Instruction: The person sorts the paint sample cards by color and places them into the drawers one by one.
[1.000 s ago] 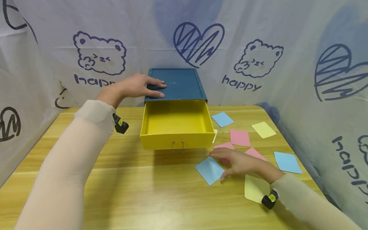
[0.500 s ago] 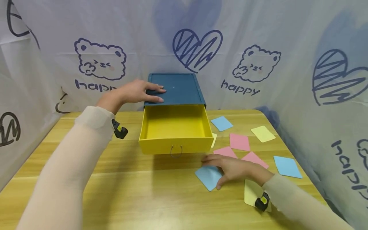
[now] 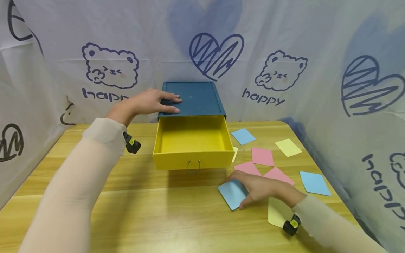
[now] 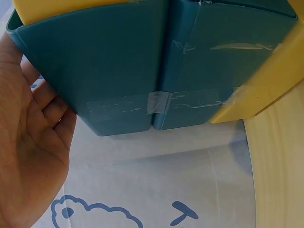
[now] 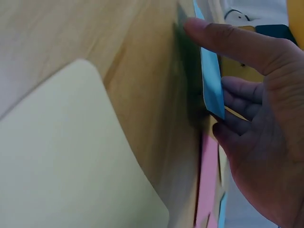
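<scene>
My right hand [image 3: 257, 188] holds a light blue square card [image 3: 232, 193] by its edges, thumb on the near side and fingers on the far side. In the right wrist view the card [image 5: 211, 78] stands between thumb and fingers, with a shadow on the wood beside it. My left hand [image 3: 152, 102] rests with its fingers spread on the dark blue top [image 3: 199, 98] of a drawer box. The left wrist view shows the box's teal side [image 4: 109, 66] with clear tape on it. Below the top, a yellow drawer [image 3: 194, 161] with a wire handle is pulled out, its inside bare.
Right of the box lie pink cards [image 3: 262, 156], more blue cards [image 3: 314, 182] and yellow cards [image 3: 288, 147] on the wooden table [image 3: 152, 221]. One yellow card [image 3: 280, 212] lies under my right wrist. A printed white curtain [image 3: 158, 45] hangs behind and at both sides.
My right hand has moved left over the blue card and closed on its edges; the card has shifted slightly and tilted. The left hand stays on the box top. The head view has tipped slightly.
</scene>
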### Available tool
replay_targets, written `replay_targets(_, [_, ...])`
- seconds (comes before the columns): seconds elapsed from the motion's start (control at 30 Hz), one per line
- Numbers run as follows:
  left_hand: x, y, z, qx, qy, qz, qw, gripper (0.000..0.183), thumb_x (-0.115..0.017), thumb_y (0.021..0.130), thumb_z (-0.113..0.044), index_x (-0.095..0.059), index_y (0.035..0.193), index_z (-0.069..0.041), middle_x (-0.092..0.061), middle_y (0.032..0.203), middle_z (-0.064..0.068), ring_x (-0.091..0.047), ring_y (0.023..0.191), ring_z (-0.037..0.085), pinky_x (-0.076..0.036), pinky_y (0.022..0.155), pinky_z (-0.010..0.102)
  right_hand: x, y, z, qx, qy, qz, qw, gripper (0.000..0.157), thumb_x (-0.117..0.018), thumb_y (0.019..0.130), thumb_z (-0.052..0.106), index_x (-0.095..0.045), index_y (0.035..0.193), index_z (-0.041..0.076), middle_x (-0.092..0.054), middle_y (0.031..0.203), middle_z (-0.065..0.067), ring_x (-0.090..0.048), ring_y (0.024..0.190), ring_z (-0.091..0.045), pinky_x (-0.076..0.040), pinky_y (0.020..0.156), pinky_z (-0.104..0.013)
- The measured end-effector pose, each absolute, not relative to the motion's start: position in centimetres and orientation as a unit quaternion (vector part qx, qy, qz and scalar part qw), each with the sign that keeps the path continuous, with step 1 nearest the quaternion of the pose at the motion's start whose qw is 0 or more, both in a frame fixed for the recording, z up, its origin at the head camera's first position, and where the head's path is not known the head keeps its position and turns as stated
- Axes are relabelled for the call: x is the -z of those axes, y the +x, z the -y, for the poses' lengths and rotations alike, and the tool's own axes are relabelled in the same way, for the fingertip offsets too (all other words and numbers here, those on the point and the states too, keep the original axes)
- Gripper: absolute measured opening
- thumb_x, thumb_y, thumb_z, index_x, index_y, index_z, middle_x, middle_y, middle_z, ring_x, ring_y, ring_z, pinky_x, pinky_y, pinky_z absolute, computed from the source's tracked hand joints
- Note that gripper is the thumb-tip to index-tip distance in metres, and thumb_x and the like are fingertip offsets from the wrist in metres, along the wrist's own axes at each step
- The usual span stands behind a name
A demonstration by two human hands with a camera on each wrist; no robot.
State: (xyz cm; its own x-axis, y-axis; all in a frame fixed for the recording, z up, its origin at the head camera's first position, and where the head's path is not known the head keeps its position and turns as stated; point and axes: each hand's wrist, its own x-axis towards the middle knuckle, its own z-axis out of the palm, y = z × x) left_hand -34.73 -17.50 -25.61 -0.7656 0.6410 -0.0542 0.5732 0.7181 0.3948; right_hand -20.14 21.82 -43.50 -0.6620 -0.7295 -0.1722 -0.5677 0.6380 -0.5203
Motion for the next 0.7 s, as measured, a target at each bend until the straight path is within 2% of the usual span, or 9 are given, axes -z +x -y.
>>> replay_targets(0.17, [25.7, -34.9, 17.5, -0.185, 0.331, -0.921, 0.095, 0.067, -0.060, 0.090, -0.059, -0.050, 0.146, -0.022, -0.035, 0.156, -0.002, -0.023, 0.145, 0.027, -0.024, 0.114, 0.052, 42.5, -19.7, -23.4, 0.253, -0.341, -0.886, 0.185, 0.086, -0.086, 0.071, 0.046, -0.044, 0.140, 0.019, -0.045, 0.138, 0.002, -0.048, 0.111, -0.017, -0.046, 0.089, -0.037])
replay_targets(0.33, [25.8, -34.9, 17.5, -0.190, 0.332, -0.919, 0.095, 0.066, -0.061, 0.091, -0.057, -0.050, 0.146, -0.022, -0.035, 0.156, -0.002, -0.023, 0.145, 0.028, -0.024, 0.114, 0.053, 40.8, -19.2, -25.0, 0.268, -0.348, -0.888, 0.138, 0.085, -0.084, 0.074, 0.044, -0.046, 0.145, 0.016, -0.044, 0.144, -0.005, -0.045, 0.126, -0.024, -0.042, 0.099, -0.053])
replay_targets(0.4, [25.7, -34.8, 17.5, -0.193, 0.333, -0.918, 0.094, 0.066, -0.061, 0.091, -0.056, -0.050, 0.145, -0.021, -0.035, 0.155, -0.001, -0.023, 0.145, 0.028, -0.024, 0.114, 0.053, 40.0, -19.2, -25.5, 0.266, -0.352, -0.890, 0.116, 0.083, -0.084, 0.076, 0.041, -0.046, 0.146, 0.016, -0.044, 0.145, -0.007, -0.043, 0.128, -0.026, -0.041, 0.099, -0.055])
replay_targets(0.57, [25.6, -34.8, 17.5, -0.194, 0.331, -0.918, 0.098, 0.067, -0.061, 0.091, -0.058, -0.050, 0.146, -0.022, -0.034, 0.156, -0.002, -0.022, 0.146, 0.027, -0.024, 0.114, 0.053, 38.0, -19.4, -26.8, 0.275, -0.342, -0.895, 0.080, 0.079, -0.085, 0.076, 0.036, -0.050, 0.144, 0.015, -0.046, 0.143, -0.005, -0.045, 0.121, -0.025, -0.047, 0.091, -0.043])
replay_targets(0.7, [25.6, -34.8, 17.5, -0.193, 0.331, -0.918, 0.098, 0.068, -0.061, 0.090, -0.059, -0.049, 0.146, -0.023, -0.034, 0.156, -0.003, -0.022, 0.146, 0.027, -0.024, 0.114, 0.053, 36.1, -19.6, -27.5, 0.282, -0.351, -0.892, 0.042, 0.076, -0.085, 0.077, 0.032, -0.052, 0.143, 0.013, -0.045, 0.143, -0.006, -0.042, 0.124, -0.024, -0.046, 0.092, -0.039])
